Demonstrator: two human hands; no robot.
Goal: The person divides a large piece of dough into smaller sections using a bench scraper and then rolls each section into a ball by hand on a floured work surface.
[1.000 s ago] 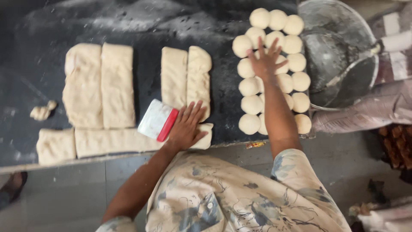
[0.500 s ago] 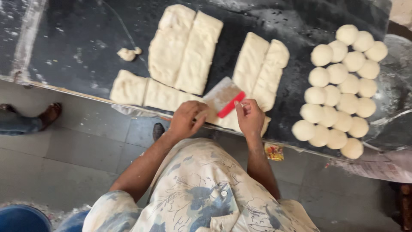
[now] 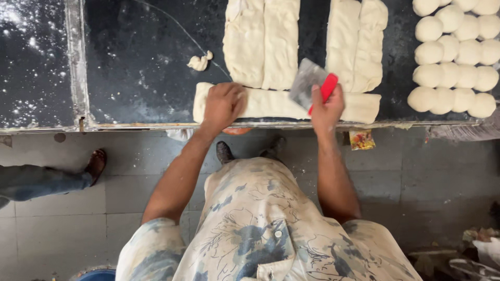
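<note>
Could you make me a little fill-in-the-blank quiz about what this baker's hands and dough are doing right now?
1. The right hand grips a dough scraper with a ____ handle.
2. The left hand presses on the long dough strip nearest the table's ____ edge.
3. The dough balls sit on the person's ____ side.
4. The dark table is dusted with ____.

Missing words: red; front; right; flour

Dough strips along the counter's near edge, balls off to the right.

The left hand [image 3: 223, 104] presses on the crosswise dough strip [image 3: 271, 103] at the counter [image 3: 135, 62] edge; the right hand [image 3: 326, 106] holds the scraper [image 3: 311, 83] on that strip further right. Behind it stand four long dough slabs [image 3: 281, 41] side by side. A small dough scrap [image 3: 200, 61] sits to their left, dough balls [image 3: 453, 57] clustered far right.
</note>
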